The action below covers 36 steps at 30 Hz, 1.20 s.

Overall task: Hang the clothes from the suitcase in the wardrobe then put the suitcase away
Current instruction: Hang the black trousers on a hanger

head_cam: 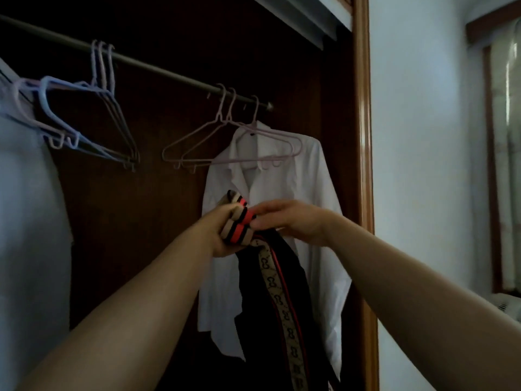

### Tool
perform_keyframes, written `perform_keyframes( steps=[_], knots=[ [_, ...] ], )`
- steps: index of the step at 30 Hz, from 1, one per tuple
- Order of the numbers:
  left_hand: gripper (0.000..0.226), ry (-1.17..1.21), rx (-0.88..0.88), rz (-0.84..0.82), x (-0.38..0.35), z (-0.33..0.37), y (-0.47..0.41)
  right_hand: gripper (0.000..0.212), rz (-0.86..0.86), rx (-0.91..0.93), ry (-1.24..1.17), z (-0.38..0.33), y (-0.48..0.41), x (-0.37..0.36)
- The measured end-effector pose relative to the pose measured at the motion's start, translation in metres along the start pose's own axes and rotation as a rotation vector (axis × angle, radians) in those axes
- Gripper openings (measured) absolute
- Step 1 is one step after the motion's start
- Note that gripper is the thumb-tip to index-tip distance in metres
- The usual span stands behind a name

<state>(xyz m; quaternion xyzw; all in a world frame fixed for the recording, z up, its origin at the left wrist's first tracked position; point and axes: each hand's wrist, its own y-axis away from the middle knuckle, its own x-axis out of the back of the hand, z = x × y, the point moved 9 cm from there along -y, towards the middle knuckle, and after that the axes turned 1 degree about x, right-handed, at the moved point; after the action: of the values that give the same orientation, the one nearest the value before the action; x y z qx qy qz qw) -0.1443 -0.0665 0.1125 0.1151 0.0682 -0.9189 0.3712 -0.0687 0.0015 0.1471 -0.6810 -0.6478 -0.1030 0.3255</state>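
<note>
**Item: dark garment** [253, 280], one of the clothes to be hung.

Location: held up in the open wardrobe [141, 221], below the rail [169, 71] and in front of the white shirt [313, 193] that already hangs on a pink hanger. It is not yet on a hanger itself. The suitcase is out of view.

Hold: the left grip [222, 237] is closed round the bunched striped collar [239, 218], taking the weight so the body hangs straight down. The right grip [293, 221] reaches in from the other side, fingertips pinching the collar's red edge. This looks like a move to spread or find the neck opening so a hanger can go in.

Appearance: black or very dark cloth. The ribbed collar is banded in beige, black and bright red. A beige trim band [279, 303] with a repeated dark figure and a thin red line runs down the front. The cloth is limp and folds on itself, and the lower end is cut off by the frame.

Nearby: two empty pink hangers [194, 142] just left of the shirt — the likely next pick. More empty hangers [112, 114] are clustered further left, beside a pale garment [28, 221].
</note>
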Motion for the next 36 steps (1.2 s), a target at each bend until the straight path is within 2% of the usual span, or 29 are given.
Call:
perform_keyframes(
  steps=[1,3,5,6,8,11,14,17,20,23,26,29,32,36],
  knots=[
    [0.04,0.057,-0.041,-0.044,0.002,0.003,-0.007,0.028,0.088,0.008,0.021,-0.002,-0.008,0.015],
    [0.058,0.161,-0.13,-0.055,0.01,0.015,-0.023,0.026,0.481,0.056,0.154,-0.01,-0.025,0.065],
    [0.061,0.186,-0.204,-0.042,0.014,0.028,-0.031,0.031,0.856,0.145,0.377,-0.031,-0.027,0.105],
    [0.06,0.206,-0.226,-0.063,0.014,0.035,-0.037,0.035,0.934,0.179,0.456,-0.04,-0.031,0.118],
    [0.055,0.273,-0.24,-0.12,0.017,0.047,-0.051,0.043,0.957,0.194,0.59,-0.055,-0.048,0.136],
    [0.046,0.34,-0.195,-0.256,0.016,0.06,-0.064,0.054,0.932,0.099,0.783,-0.065,-0.079,0.157],
    [0.047,0.353,-0.189,-0.302,0.019,0.071,-0.076,0.047,0.921,-0.021,0.795,-0.06,-0.102,0.177],
    [0.038,0.318,-0.2,-0.242,0.033,0.076,-0.089,0.031,0.908,-0.019,0.649,-0.063,-0.115,0.187],
    [0.049,0.317,-0.108,-0.365,0.032,0.074,-0.094,0.025,0.837,0.019,0.37,-0.061,-0.122,0.187],
    [0.045,0.351,-0.1,-0.392,0.037,0.077,-0.093,0.025,0.746,0.009,0.215,-0.066,-0.124,0.178],
    [0.065,0.336,-0.163,-0.385,0.039,0.081,-0.089,0.019,0.662,-0.02,0.145,-0.069,-0.133,0.163],
    [0.071,0.293,-0.21,-0.325,0.042,0.08,-0.085,0.014,0.742,0.013,0.186,-0.081,-0.136,0.161],
    [0.057,0.36,-0.212,-0.265,0.048,0.077,-0.088,0.018,0.789,0.054,0.046,-0.082,-0.135,0.166],
    [0.06,0.386,-0.215,-0.152,0.057,0.069,-0.091,0.01,0.852,0.067,-0.068,-0.076,-0.112,0.171]
  ],
)
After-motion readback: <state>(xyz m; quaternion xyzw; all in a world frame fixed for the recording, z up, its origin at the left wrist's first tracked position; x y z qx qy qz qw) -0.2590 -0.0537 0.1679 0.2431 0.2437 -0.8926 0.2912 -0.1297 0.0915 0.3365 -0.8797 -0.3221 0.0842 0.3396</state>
